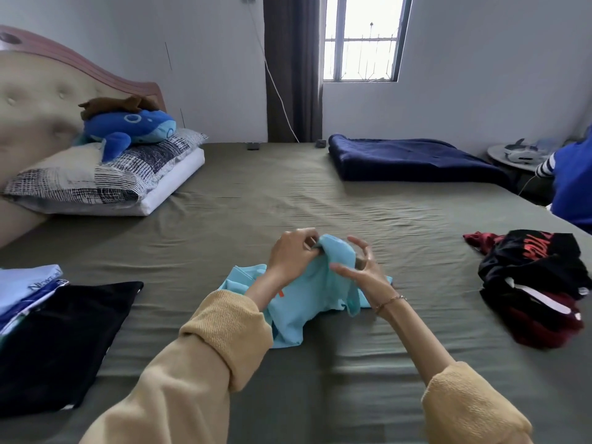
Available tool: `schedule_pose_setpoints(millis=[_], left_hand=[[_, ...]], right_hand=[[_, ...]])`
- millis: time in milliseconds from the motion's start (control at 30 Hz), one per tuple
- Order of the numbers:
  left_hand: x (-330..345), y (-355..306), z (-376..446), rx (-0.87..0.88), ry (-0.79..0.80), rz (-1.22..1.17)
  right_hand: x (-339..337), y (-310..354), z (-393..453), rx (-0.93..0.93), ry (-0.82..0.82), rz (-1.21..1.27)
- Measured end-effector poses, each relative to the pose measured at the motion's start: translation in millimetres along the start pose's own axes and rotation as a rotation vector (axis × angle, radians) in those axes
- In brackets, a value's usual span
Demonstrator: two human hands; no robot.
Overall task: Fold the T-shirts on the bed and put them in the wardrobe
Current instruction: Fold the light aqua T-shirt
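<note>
Item, my left hand (pixel 290 254): fingers curled, pinching the raised top fold of the light blue T-shirt (pixel 307 302). Item, my right hand (pixel 360 267): fingers spread and bent beside that fold, thumb against the cloth. Shirt: bunched mid-bed (pixel 256 193), lower part lying on the sheet. Folded stack (pixel 48 315) left; dark unfolded shirts (pixel 538 283) right.

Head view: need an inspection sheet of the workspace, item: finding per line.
Surface: olive bed sheet, wrinkled.
Job's things: light blue T-shirt bunched mid-bed; flat black garment and folded stack on the left; unfolded black and red pile on the right.
Clutter: navy blanket, pillows, blue plush whale.
Hands: left hand grips the shirt's top; right hand fingers spread beside it.
Cables: white cable down the wall.
Surroundings: window, curtain, headboard; wardrobe not seen.
</note>
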State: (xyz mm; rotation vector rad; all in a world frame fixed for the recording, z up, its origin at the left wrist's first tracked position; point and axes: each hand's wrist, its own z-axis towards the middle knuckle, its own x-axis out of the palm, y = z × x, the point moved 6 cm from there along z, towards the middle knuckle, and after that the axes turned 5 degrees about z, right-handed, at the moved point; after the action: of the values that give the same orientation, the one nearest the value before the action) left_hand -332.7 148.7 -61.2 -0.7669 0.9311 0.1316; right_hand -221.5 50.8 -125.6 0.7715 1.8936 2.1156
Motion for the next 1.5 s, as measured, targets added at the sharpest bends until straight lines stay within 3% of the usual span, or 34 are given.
schedule_pose_setpoints(millis=[100, 267, 433, 633, 767, 900, 1000, 1100, 1233, 1367, 1500], left_hand=[[-19, -5, 7, -0.023, -0.111, -0.101], [-55, 11, 16, -0.117, -0.252, -0.157], [-82, 79, 13, -0.338, -0.34, -0.254], [-111, 169, -14, -0.551, -0.428, -0.277], [-116, 222, -48, -0.695, -0.4, -0.138], [-102, 253, -71, -0.837, -0.208, 0.03], [-82, 241, -63, -0.684, -0.044, 0.085], [-54, 202, -50, -0.413, 0.148, 0.184], [-21, 152, -40, -0.242, 0.333, 0.091], [-44, 123, -21, -0.171, 0.043, 0.183], [-77, 87, -9, -0.056, -0.195, 0.364]], right_hand=[[-2, -36, -7, 0.162, 0.04, -0.265], [-6, -74, -8, 0.175, -0.242, -0.479], [42, -93, 7, 0.228, -0.003, -0.381], [85, -104, 32, 0.153, 0.012, -0.632], [100, -109, 45, 0.145, -0.036, -0.844], [107, -106, 50, 0.066, -0.055, -0.92], [110, -92, 49, -0.031, -0.063, -0.958], [114, -69, 48, -0.154, 0.011, -0.797], [117, -37, 46, -0.248, 0.057, -0.727], [113, -16, 45, -0.206, 0.118, -0.656], [103, 1, 47, -0.193, 0.144, -1.026]])
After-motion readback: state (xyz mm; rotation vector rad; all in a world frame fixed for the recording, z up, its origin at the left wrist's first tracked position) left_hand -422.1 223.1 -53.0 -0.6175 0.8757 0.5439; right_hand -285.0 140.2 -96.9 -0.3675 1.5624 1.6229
